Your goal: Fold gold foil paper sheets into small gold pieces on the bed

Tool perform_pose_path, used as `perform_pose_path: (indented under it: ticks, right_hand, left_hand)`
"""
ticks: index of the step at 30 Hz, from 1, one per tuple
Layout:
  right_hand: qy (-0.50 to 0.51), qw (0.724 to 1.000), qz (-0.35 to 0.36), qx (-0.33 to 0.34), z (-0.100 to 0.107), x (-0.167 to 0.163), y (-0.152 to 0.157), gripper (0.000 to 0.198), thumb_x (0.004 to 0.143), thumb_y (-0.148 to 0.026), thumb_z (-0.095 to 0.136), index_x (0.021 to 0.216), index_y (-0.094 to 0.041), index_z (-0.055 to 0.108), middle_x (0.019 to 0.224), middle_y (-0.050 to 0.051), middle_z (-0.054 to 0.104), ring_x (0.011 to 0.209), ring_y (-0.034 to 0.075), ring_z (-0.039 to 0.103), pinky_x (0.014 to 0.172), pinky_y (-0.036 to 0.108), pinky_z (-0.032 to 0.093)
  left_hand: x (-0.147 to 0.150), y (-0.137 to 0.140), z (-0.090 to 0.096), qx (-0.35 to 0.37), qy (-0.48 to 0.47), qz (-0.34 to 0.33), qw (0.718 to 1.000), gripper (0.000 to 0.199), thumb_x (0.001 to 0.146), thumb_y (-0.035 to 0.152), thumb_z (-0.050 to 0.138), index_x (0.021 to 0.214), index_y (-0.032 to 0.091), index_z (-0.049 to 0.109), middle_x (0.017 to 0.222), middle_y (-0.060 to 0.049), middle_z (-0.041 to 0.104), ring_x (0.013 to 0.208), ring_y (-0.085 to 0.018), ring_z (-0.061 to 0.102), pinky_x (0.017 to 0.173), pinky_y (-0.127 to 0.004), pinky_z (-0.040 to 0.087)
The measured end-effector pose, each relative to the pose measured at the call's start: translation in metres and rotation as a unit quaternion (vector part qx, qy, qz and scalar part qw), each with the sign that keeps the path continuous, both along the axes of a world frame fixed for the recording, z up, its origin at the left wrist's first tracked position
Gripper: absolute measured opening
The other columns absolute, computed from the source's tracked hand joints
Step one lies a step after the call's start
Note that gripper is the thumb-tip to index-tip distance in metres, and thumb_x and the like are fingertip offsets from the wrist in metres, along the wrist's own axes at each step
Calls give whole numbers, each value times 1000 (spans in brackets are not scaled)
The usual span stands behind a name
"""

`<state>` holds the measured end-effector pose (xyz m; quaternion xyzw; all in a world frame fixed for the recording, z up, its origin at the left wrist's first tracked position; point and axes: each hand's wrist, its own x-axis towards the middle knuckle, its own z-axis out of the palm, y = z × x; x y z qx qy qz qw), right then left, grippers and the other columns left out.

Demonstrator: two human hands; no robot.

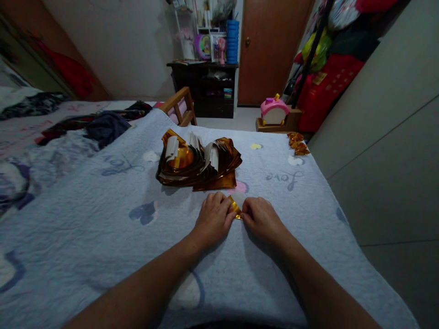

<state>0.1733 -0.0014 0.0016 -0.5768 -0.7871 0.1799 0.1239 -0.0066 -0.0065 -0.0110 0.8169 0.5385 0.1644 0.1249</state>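
A small sheet of gold foil paper (235, 207) lies on the bed between my two hands, partly folded over, with its pale side showing at the back. My left hand (214, 214) presses on its left side, fingers curled together. At the right edge, my right hand (261, 214) pinches the paper between thumb and fingers. Just beyond them sits a large curled stack of gold foil sheets (199, 160), white backs showing in places. Part of the small sheet is hidden beneath my fingers.
Several folded gold foil pieces (298, 143) lie at the far right corner of the blue patterned bedspread (164, 256). Crumpled clothes (106, 128) are on the left. Past the bed stand a wooden chair (180, 107), a dark cabinet (206, 91) and a pink toy case (274, 111).
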Motion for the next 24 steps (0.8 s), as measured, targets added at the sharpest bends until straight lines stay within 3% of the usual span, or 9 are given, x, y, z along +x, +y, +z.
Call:
perform_pose_path:
  ticks: [15,24]
  right_hand:
    - [-74,995,-6,67,2,-7,-11,15,93,-33,61,89,-19,63,98,9,61,94,26,51,80,36,34]
    - [-98,994,-10,55,5,-9,-13,17,95,-35,57,92,-19,63,101,10,60,98,28,50,80,38,33]
  left_hand:
    - [3,1,2,-10,43,3,999,12,96,30,56,93,20,61,106,-8,55,103,-28,46,90,-42,42]
    - [0,1,6,-34,28,-7,999,9,95,28,55,91,21,60,107,-7,55,104,-26,46,92,-41,42]
